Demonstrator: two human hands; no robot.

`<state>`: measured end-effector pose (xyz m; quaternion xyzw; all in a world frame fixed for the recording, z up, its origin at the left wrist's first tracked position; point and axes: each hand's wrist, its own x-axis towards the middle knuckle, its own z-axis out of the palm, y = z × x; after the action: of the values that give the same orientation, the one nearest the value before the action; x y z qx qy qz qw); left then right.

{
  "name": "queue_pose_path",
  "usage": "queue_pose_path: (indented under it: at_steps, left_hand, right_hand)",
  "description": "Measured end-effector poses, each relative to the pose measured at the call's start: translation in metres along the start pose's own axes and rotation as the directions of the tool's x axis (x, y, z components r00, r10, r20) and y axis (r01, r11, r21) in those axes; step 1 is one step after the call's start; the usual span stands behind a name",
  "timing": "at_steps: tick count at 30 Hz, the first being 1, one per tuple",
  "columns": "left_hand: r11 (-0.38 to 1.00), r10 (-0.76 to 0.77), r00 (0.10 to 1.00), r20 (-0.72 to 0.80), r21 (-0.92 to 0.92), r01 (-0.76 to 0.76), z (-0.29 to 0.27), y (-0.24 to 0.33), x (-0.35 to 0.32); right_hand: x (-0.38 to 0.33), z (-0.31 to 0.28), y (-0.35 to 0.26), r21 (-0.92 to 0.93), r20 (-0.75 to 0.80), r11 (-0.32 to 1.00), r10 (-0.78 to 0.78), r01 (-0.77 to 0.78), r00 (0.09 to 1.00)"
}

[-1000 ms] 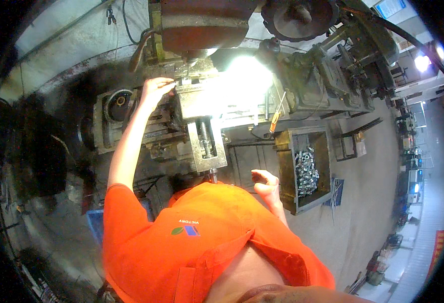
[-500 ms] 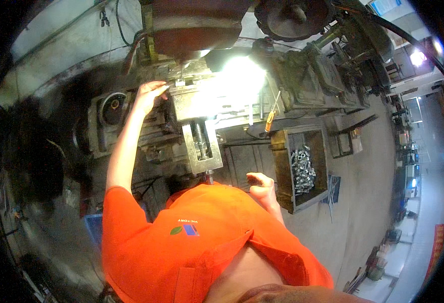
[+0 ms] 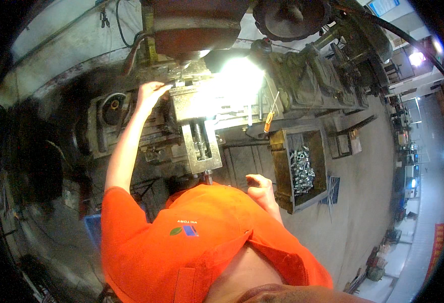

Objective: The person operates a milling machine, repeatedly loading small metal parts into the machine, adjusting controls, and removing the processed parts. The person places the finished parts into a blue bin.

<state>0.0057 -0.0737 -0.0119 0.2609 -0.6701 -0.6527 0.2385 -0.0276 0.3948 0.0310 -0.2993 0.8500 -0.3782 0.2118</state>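
Observation:
My left hand [image 3: 150,96] reaches up to the left end of a steel machine vise [image 3: 201,126] on a milling machine table. Its fingers rest against the vise jaw under the machine head [image 3: 196,25]; glare from a work lamp [image 3: 237,81] hides what the fingertips touch. My right hand [image 3: 260,189] hangs low by my orange shirt [image 3: 181,242], fingers loosely curled with nothing visible in them, just right of the vise screw end [image 3: 207,175].
An orange-handled screwdriver [image 3: 268,120] lies at the table's right edge. A rusty open box [image 3: 302,169] of several small metal parts stands to the right of my right hand. Dark machine parts sit left; a workshop floor [image 3: 363,202] runs off right.
Both hands keep their places; the left stays at the vise jaw and the right stays by my shirt. The view has only shifted slightly.

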Motion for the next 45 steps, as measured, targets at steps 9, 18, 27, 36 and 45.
queue_pose_path:
  at_steps: [9,18,27,36,45]
  left_hand:
    - [0.990,-0.117,0.991,0.072,-0.066,0.122,0.003,0.008,0.002]
    - [0.973,-0.121,0.992,0.031,0.199,0.113,0.008,0.004,0.003]
    - [0.492,0.255,0.918,-0.305,0.858,0.148,-0.097,0.033,-0.121]
    - [0.050,0.155,0.976,-0.154,0.988,0.148,-0.085,0.000,-0.129]
    - [0.733,0.420,0.810,-0.410,0.679,-0.037,-0.063,0.027,-0.123]
  right_hand:
    - [-0.013,0.003,0.017,0.004,-0.071,1.000,0.003,-0.003,0.997]
    - [-0.001,0.004,0.005,-0.039,0.032,0.999,-0.020,0.022,0.999]
    - [-0.005,0.008,0.043,0.008,-0.015,1.000,0.028,-0.028,1.000]
    - [0.003,0.003,0.030,-0.067,0.051,0.997,-0.035,0.039,0.998]
    - [-0.006,0.004,0.060,0.012,-0.047,1.000,0.010,-0.009,0.999]
